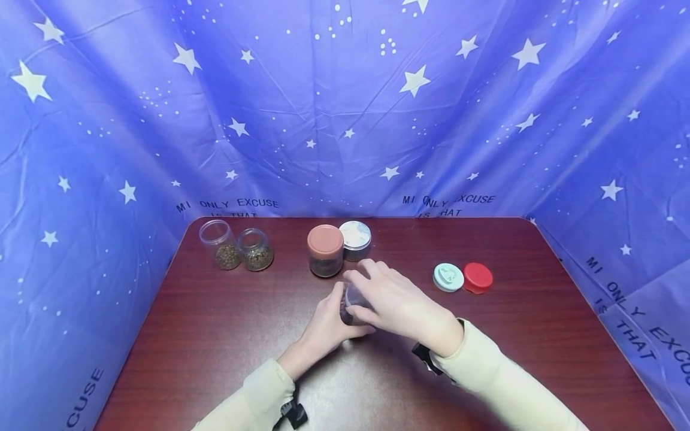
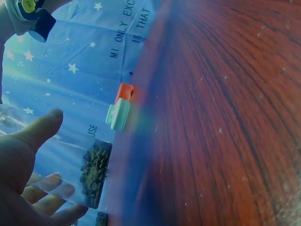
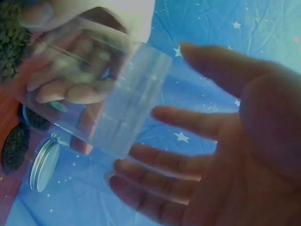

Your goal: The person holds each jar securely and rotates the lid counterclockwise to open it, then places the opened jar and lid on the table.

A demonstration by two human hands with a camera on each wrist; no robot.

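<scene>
Gripping the light, slippery clear jar (image 1: 351,302) mid-counter, your left hand (image 1: 323,328) fingers wrap its wall while your right hand (image 1: 396,299) fingers spread over its mouth.

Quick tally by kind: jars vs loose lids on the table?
Open jars, no lid: 3, two at the back left and one held in the hands
Lidded jars: 2
Loose lids: 2
Total: 7

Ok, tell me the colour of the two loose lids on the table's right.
Mint-green lid and red lid; head view.
</scene>
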